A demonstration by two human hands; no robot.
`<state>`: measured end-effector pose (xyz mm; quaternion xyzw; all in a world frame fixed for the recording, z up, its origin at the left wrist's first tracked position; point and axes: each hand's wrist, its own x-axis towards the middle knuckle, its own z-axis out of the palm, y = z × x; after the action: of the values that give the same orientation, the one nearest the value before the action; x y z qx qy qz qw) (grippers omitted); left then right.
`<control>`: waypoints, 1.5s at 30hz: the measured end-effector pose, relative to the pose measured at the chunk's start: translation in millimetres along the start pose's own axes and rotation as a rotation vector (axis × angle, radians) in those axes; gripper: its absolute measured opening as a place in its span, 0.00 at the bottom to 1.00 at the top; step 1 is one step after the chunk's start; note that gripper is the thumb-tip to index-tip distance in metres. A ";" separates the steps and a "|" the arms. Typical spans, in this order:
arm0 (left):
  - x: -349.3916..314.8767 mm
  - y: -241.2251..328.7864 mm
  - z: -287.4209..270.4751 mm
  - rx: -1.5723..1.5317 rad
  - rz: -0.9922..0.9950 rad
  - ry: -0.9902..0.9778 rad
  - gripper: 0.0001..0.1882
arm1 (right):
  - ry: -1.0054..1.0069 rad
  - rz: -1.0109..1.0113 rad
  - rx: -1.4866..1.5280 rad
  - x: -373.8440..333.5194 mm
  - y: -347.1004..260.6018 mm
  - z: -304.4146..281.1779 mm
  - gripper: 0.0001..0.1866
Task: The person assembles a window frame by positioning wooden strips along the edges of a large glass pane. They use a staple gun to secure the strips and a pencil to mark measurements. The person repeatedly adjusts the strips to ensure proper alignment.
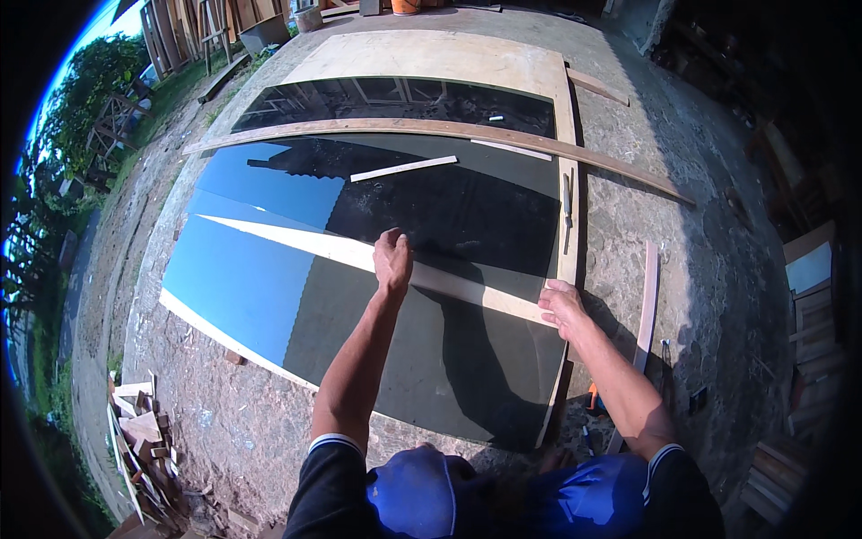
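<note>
1. My left hand (392, 258) presses flat and open on the long wooden strip (296, 241).
2. My right hand (563, 305) grips the strip's near end.
3. The strip lies across the shiny dark sheet (449, 216).
4. If I push unevenly, it could slide crooked.

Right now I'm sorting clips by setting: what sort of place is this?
Probably an outdoor woodworking yard: a dark glossy sheet on a plywood board on rough ground, timber stacks, offcuts, both hands on a wooden strip.
</note>
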<state>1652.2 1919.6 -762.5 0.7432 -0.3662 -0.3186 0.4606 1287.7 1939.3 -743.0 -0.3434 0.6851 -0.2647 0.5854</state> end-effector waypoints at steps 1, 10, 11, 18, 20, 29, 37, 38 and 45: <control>16.9 6.0 -5.9 0.212 0.078 -0.029 0.22 | -0.010 -0.002 -0.012 0.5 -0.2 -0.4 0.33; 125.3 31.0 23.0 0.796 0.179 0.001 0.42 | -0.024 -0.039 -0.087 0.4 1.0 -4.5 0.34; 133.6 30.9 28.5 0.815 0.183 -0.017 0.43 | -0.026 -0.048 -0.077 0.0 1.7 -5.3 0.35; 161.9 38.4 63.2 0.917 0.237 -0.109 0.35 | -0.040 -0.031 -0.043 3.0 5.2 -8.5 0.31; 161.0 39.5 71.8 0.959 0.321 -0.111 0.35 | -0.054 -0.038 -0.033 2.8 5.2 -8.5 0.29; 165.5 58.6 105.9 1.089 0.536 -0.051 0.26 | -0.043 -0.055 -0.082 3.8 6.7 -7.8 0.27; 145.3 45.2 77.7 0.997 0.570 -0.003 0.13 | -0.026 -0.089 -0.116 7.3 10.6 -8.1 0.25; 139.8 43.6 66.7 0.902 0.570 0.005 0.12 | -0.038 -0.072 -0.047 7.5 8.7 -8.3 0.26; -4.8 -44.3 -137.3 0.589 0.527 0.255 0.08 | -0.026 0.060 0.091 0.5 1.4 -3.5 0.25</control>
<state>1772.1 1999.1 -751.4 0.7576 -0.5593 0.0231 0.3356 1284.0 1939.6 -743.7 -0.2990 0.6746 -0.2734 0.6171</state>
